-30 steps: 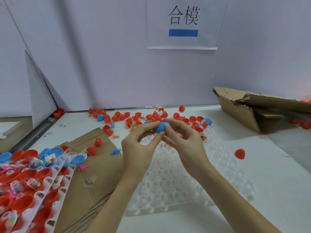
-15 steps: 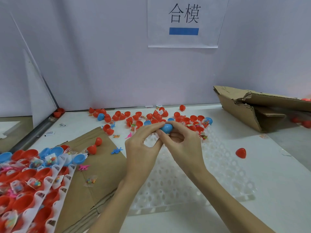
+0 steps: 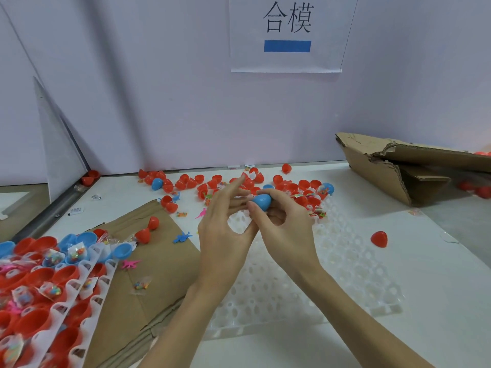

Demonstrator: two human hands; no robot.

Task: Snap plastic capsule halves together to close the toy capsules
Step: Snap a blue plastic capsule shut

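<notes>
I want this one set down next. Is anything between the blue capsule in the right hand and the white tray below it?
Nothing visible. The right hand holds the blue capsule above the white tray, whose pockets below look empty. The left hand sits beside it, fingers extended, not underneath.

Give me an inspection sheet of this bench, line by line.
Surface: white table; clear pocketed tray under the hands.
Job's things: blue capsule in right hand grip; loose red halves at the back; filled trays at left.
Clutter: cardboard sheet, torn cardboard box, stray red half.
Grips: right hand pinches the capsule; left hand fingers extended beside it.
Cables: nothing seen.
Surroundings: pale wall, paper sign.
</notes>
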